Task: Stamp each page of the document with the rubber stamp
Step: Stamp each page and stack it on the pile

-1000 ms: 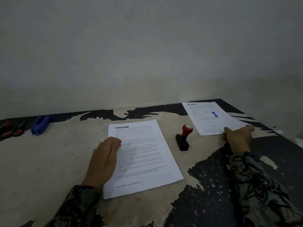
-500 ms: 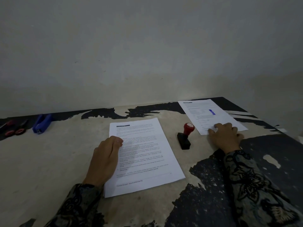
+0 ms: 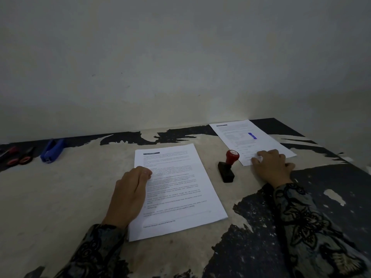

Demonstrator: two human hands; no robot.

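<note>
The left hand (image 3: 130, 195) lies on the left edge of the stack of pages (image 3: 178, 189), fingers curled loosely under so that the knuckles and fingertips press on the paper; the fingertips themselves are tucked out of sight, and it grips nothing. The printed lines run out to the right of those fingers, too small and dim to read apart from a dark heading bar at the top.

The right hand (image 3: 271, 167) rests on the near corner of a single sheet (image 3: 249, 139) set apart on the far right. Its fingers are bent, knuckles up, and the tips press on the paper; whether they pinch the corner cannot be told, since the hand hides that part of the sheet. Just beyond those fingers, on the sheet, is a blue stamp mark (image 3: 252, 135), its wording blurred.

The rubber stamp (image 3: 228, 165), with a red handle and black base, stands on the table (image 3: 70, 187) between the two hands, just left of the right fingers, touched by neither. It leans slightly.

Far to the left of the left fingers, by the wall, sit a blue stapler (image 3: 52, 150) and scissors (image 3: 19, 157) with red handles, partly cut off by the frame edge. Both patterned sleeves run off the bottom of the view.
</note>
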